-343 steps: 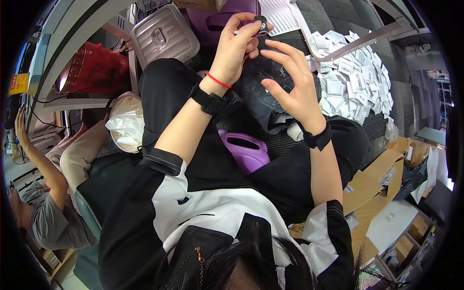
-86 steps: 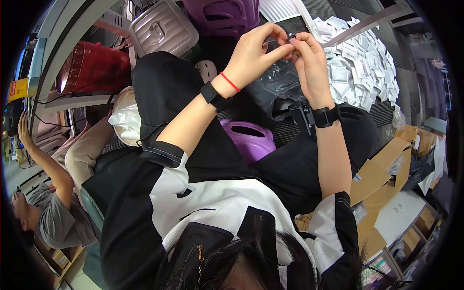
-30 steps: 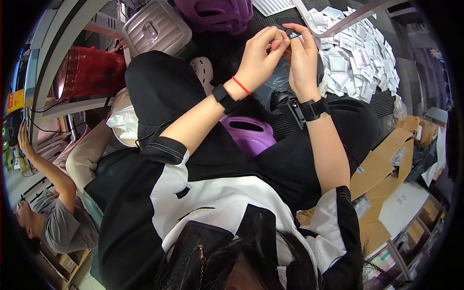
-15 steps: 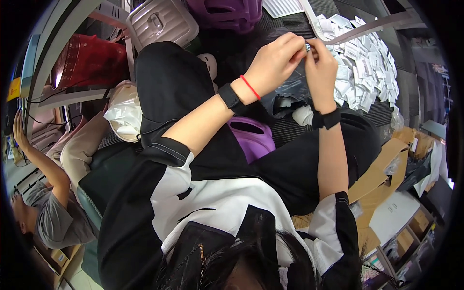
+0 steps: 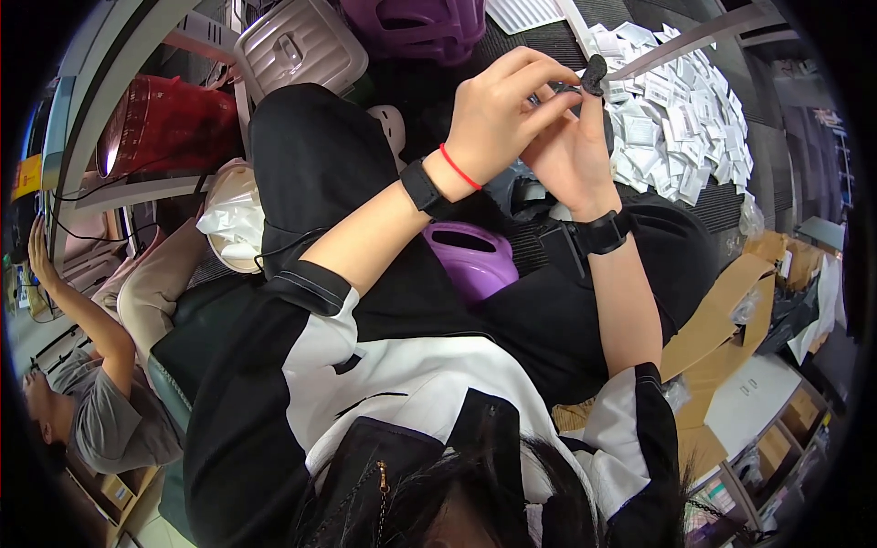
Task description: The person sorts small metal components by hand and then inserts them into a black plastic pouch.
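Observation:
My left hand [image 5: 498, 114], with a red string and a black band at the wrist, bends its thumb and fingers together. A small dark bit between them is too small to name. My right hand [image 5: 577, 164], black band at its wrist, turns its palm up beside it, one finger stretched upward. A small black speckled cover [image 5: 594, 75] caps that fingertip, close to the left fingertips. The right hand's other fingers reach behind the left hand and are partly hidden. A heap of small white packets [image 5: 681, 119] lies on the floor right of the hands.
A pale metal bar [image 5: 694, 46] crosses over the heap. Around me stand a lidded grey bin [image 5: 297, 50], purple plastic stools [image 5: 470, 260], a lined bucket [image 5: 233, 219], a red bin [image 5: 174, 128] and cardboard [image 5: 722, 338]. Another person [image 5: 110, 393] sits at the left.
My hands have come out of a tight pinch together. The left has moved slightly left; the right has turned its palm into view, showing the black fingertip cover.

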The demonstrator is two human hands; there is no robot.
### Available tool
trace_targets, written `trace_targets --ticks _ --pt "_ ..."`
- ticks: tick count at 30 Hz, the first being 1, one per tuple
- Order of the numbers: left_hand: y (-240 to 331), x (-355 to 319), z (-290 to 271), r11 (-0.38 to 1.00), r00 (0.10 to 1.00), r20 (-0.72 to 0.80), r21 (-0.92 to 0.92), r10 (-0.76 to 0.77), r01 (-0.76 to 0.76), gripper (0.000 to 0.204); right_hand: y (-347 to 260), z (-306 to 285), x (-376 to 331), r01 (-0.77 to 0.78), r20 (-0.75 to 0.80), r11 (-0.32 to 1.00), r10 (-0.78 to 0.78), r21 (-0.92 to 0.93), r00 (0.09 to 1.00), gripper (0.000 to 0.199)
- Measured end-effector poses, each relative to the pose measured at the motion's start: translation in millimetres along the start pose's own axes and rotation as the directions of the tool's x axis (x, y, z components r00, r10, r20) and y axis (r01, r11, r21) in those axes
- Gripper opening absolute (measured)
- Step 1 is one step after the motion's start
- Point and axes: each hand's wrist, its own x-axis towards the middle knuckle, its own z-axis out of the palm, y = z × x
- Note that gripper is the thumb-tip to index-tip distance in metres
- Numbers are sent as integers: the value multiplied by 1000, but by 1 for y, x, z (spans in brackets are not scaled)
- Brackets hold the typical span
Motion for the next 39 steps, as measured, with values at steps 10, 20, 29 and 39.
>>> trace_targets --ticks 10,20,29,39 --pt "-2 8 -17 930 950 -29 218 310 -296 22 5 24 -5 -64 107 991 51 121 993 78" --pt "-11 22 -49 862 871 186 152 455 -483 17 10 25 -1 -111 247 981 69 157 966 73" --pt "-3 7 -29 912 916 171 138 363 -387 22 11 33 -2 61 72 996 -66 63 995 77" --pt "-5 5 -16 960 958 110 -124 265 -252 23 14 24 3 433 -117 856 -478 -283 870 47"
